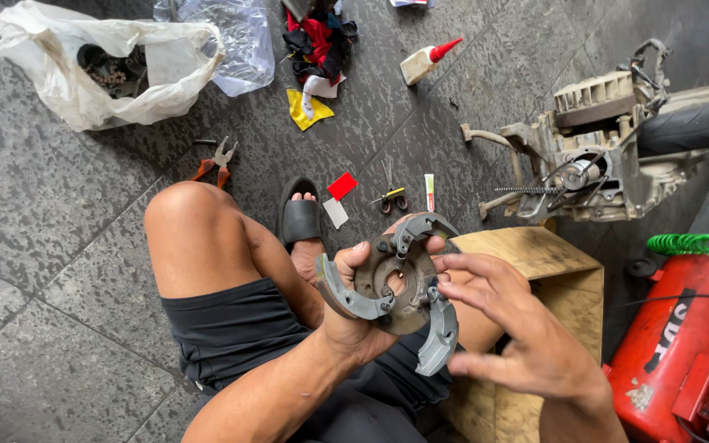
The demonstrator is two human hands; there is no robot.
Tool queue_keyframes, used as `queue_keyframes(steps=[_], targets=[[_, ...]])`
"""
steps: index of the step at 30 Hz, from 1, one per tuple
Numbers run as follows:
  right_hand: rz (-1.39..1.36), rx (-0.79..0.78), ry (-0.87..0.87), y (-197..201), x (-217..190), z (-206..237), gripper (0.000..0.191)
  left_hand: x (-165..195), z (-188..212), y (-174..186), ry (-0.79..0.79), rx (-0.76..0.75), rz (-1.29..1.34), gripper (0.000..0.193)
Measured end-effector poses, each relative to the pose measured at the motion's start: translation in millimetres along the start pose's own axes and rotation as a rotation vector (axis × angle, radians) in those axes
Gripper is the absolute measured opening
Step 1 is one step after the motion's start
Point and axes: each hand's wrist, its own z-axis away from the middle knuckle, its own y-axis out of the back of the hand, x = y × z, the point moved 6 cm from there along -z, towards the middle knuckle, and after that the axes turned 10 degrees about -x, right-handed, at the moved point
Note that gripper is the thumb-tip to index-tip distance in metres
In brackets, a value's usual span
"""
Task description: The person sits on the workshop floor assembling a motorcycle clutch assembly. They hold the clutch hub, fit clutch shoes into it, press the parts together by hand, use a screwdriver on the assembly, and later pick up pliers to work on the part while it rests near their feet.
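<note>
L hand point(354, 316) fingers clamped on clutch shoe assy point(395, 287); R hand point(519, 328) fingers apart, tips at spring point(432, 291). Step: prob. checking/reseating spring; next needs firm pinch.

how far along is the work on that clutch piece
Done: the clutch shoe assembly is off the engine, which lies opened on the floor. In hand: the left hand grips the assembly while the right hand fingers its edge. Left: all three shoes remain mounted; pliers and scissors lie unused.
</note>
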Motion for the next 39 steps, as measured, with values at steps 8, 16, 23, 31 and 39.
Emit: queue_keyframes(steps=[8, 16, 23, 31, 39], targets=[[0.151, 0.017, 0.071, -6, 3, 8, 0.089, -1, -5, -5, 0.023, 0.002, 0.013, 0.067], [0.166, 0.174, -0.011, -18, -3, 3, 0.087, 2, -4, -14, -0.022, 0.032, -0.118, 0.071], [0.146, 0.261, -0.031, -28, 1, 10, 0.089, 1, -3, -16, -0.049, 0.020, -0.116, 0.070], [0.133, 0.310, -0.068, -45, 17, 13, 0.092, -6, -4, -9, -0.106, 0.026, -0.099, 0.066], [-0.286, 0.342, -0.138, -54, 45, 10, 0.100, -15, -11, 21, -0.312, 0.281, -0.157, 0.047]])
